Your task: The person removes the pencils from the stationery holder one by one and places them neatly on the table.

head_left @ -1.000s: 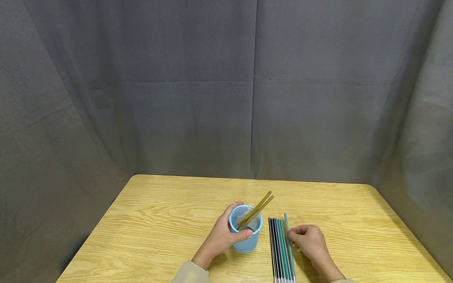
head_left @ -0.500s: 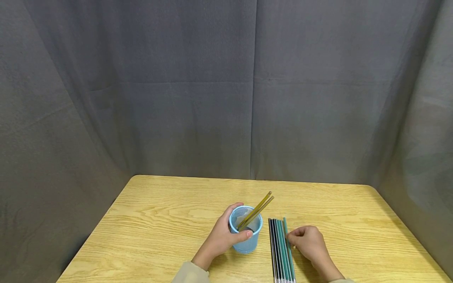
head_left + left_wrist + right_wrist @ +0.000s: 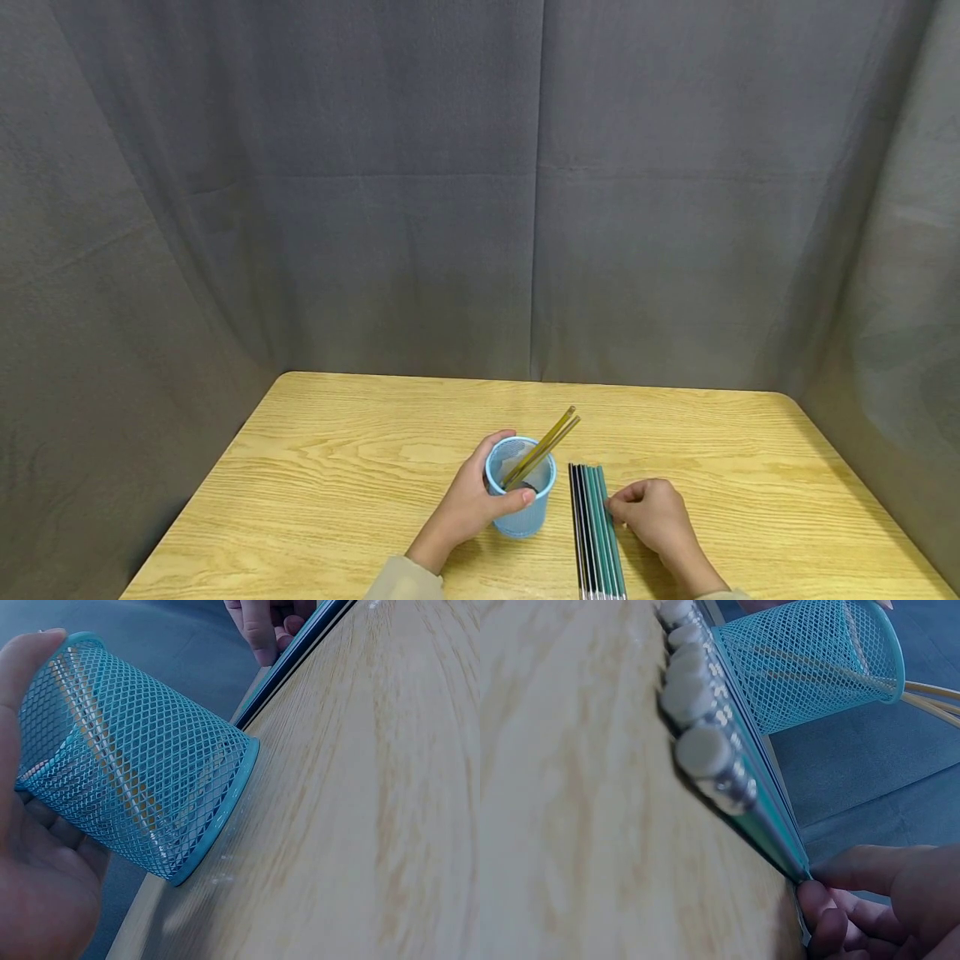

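My left hand [image 3: 471,502] grips a light blue mesh pencil cup [image 3: 521,522], thumb over the near side of the rim and fingers around the far side. Yellow pencils [image 3: 547,440] lean to the right inside it. Just right of the cup, a row of pencils lies side by side on the table, black pencils [image 3: 581,517] on the left and green ones on the right. Thumb and forefinger of my right hand [image 3: 654,515] pinch the outermost green pencil [image 3: 611,537] against the row. In the right wrist view, its white eraser [image 3: 703,752] and metal ferrule point toward the camera.
The wood-grain table [image 3: 360,467] stretches out to both sides and behind the cup. Grey curtains [image 3: 420,208] hang at the back and on both sides, close to the table's edges.
My right hand has shifted slightly left, bringing the outer green pencil against the row and its far end level with the others. The left hand and cup stay put.
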The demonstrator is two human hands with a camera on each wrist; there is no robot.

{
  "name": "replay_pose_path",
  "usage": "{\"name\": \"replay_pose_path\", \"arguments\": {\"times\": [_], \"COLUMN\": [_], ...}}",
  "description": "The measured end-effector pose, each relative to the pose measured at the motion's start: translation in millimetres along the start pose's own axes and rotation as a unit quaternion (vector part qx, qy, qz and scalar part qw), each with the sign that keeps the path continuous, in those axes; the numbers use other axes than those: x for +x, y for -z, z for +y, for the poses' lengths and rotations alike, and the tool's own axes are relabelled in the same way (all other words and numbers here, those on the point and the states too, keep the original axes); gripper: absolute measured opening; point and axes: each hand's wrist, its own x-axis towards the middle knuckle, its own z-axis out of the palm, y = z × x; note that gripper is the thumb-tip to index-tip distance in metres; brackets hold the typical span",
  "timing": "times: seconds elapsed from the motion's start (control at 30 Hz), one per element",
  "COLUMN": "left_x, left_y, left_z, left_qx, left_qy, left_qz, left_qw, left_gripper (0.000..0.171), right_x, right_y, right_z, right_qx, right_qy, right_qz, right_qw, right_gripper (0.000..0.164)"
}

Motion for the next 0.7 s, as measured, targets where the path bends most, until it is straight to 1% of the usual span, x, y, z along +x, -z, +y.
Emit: {"name": "replay_pose_path", "arguments": {"times": [0.1,0.43,0.57,0.7], "left_x": [0.1,0.0,0.0,0.1], "left_y": [-0.2,0.3,0.3,0.4], "left_z": [0.2,0.3,0.6,0.9], "left_qx": [0.000,0.002,0.001,0.001], "left_qy": [-0.002,-0.007,-0.007,-0.007], "left_qz": [0.000,-0.002,-0.003,-0.004], "left_qw": [1.0000,1.0000,1.0000,1.0000], "left_gripper": [0.075,0.076,0.076,0.077], "right_x": [-0.7,-2.3,-2.1,-2.0], "right_y": [0.5,0.5,1.3,2.7], "right_z": [-0.4,-3.8,-6.1,-9.0], "right_qx": [0.005,0.066,0.083,0.092], "right_qy": [-0.003,-0.016,-0.020,-0.013], "right_qz": [-0.001,0.000,-0.002,-0.002], "right_qw": [1.000,0.998,0.996,0.996], "right_gripper": [0.013,0.007,0.009,0.012]}}
